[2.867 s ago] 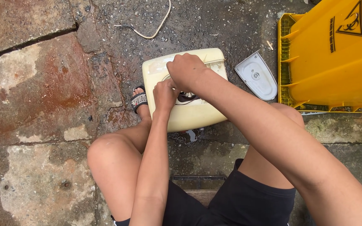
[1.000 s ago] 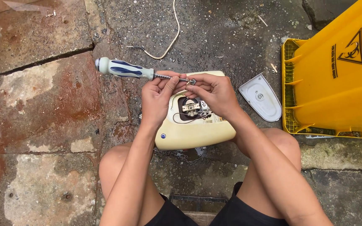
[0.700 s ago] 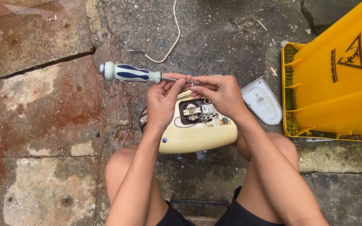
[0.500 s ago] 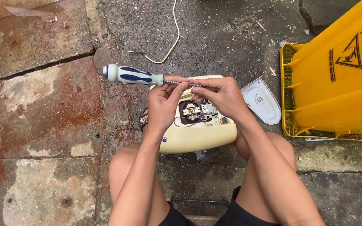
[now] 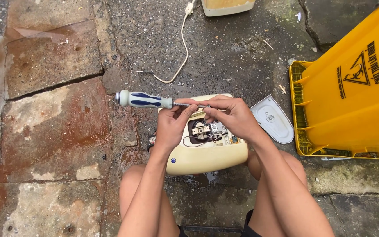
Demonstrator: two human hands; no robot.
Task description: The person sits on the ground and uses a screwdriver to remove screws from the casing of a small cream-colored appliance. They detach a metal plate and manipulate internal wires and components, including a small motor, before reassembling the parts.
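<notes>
A cream plastic appliance housing (image 5: 207, 159) lies on the ground between my knees, its cover off, with wires and a small metal part showing inside (image 5: 209, 131). Above it my left hand (image 5: 173, 123) grips the metal shaft of a screwdriver with a pale handle with blue inlays (image 5: 143, 99), the handle pointing left. My right hand (image 5: 230, 115) pinches at the screwdriver's tip with thumb and fingers; whatever sits at the tip is too small to make out.
A white oval cover plate (image 5: 271, 119) lies right of the housing. A big yellow bin (image 5: 351, 96) stands at the right. A white cord (image 5: 182, 48) runs up to another cream appliance (image 5: 227, 6) at the top edge. Wet stone slabs (image 5: 49, 131) cover the left.
2.9 s ago both hands were pressed on the housing. Since one second ago they hold the screwdriver above it, and the handle has drifted slightly right.
</notes>
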